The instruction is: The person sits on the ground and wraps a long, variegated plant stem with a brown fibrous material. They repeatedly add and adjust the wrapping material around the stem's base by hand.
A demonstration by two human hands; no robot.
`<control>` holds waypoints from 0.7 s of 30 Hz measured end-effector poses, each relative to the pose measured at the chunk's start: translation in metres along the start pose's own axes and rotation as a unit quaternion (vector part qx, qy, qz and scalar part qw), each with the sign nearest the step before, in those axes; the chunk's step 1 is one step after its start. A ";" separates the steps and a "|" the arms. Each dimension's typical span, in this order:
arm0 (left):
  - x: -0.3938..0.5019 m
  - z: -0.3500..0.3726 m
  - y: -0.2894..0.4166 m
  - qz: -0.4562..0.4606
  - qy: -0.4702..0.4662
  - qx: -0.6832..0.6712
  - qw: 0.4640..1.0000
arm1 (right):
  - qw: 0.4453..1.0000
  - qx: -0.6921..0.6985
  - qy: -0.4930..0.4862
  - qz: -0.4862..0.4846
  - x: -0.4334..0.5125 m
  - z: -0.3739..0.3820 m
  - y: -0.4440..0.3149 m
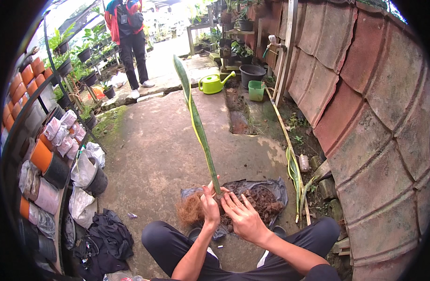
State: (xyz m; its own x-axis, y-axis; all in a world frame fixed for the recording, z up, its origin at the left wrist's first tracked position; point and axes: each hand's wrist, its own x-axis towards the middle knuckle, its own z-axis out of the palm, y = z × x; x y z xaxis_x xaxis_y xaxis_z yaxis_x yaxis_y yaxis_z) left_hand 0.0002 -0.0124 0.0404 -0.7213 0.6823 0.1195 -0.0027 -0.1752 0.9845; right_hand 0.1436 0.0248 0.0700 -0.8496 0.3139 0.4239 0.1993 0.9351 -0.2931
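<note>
A long snake plant leaf (199,130) with yellow edges stands nearly upright, leaning left at its top. My left hand (210,203) is around its base, thumb and fingers on either side. With fingers spread, my right hand (243,217) lies palm down on the dark soil beside the base. The soil and brown chunks (267,203) rest on a black plastic sheet (280,186). Left of my left hand is a clump of brown coconut fibre (190,210). What lies under my palms is hidden.
Pots and plastic bags (83,207) line the left side. Dark cloth (109,235) lies on the floor. Ahead are a green watering can (212,84) and a standing person (129,42). Cut snake plant leaves (295,175) and a bamboo pole (281,121) lie right, near a tile wall (380,165).
</note>
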 end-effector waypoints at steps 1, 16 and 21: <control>0.000 -0.001 0.000 0.004 0.000 0.010 1.000 | 1.000 0.025 -0.005 0.001 0.001 -0.001 0.003; -0.008 0.003 0.002 -0.020 -0.063 -0.044 0.997 | 0.992 0.102 0.069 0.013 0.011 -0.019 0.009; -0.009 0.003 0.007 0.007 -0.073 -0.047 0.996 | 0.990 0.096 0.103 0.015 0.018 -0.029 0.013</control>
State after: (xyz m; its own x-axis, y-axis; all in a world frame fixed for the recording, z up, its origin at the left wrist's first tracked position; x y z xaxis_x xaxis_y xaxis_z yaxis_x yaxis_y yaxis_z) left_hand 0.0088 -0.0173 0.0464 -0.6128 0.7746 0.1565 -0.0636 -0.2457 0.9672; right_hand 0.1452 0.0477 0.0990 -0.7231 0.3867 0.5723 0.1100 0.8825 -0.4574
